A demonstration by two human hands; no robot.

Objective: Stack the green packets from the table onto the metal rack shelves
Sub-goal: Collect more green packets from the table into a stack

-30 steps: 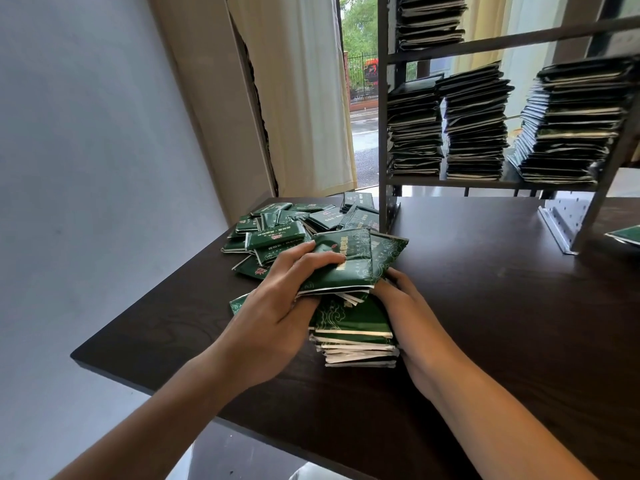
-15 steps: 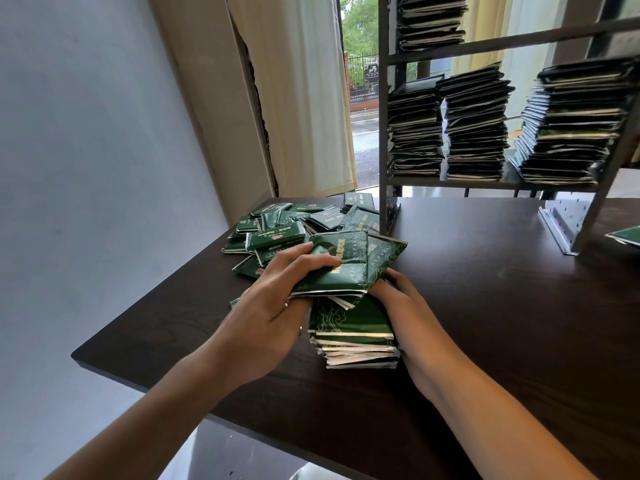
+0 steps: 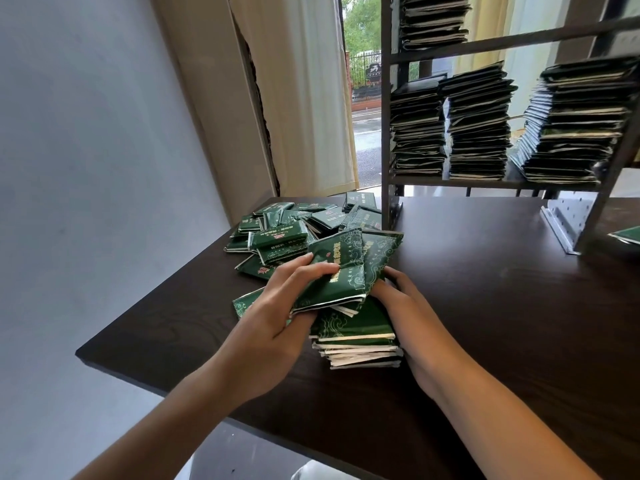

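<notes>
Gripping green packets (image 3: 332, 271), left hand (image 3: 277, 306) (right hand (image 3: 401, 306) steadies stack (image 3: 356, 341)).

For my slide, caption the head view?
Left hand grips green packets above a table stack; right hand steadies it.

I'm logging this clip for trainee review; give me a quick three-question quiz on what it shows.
1. True or false: the left hand grips green packets above the near stack.
2. Where does the right hand rest? A) on the metal rack B) against the near stack's right side C) on the loose pile
3. How many stacks stand on the rack's lower shelf?

Key: 1 true; 2 B; 3 three.
</notes>
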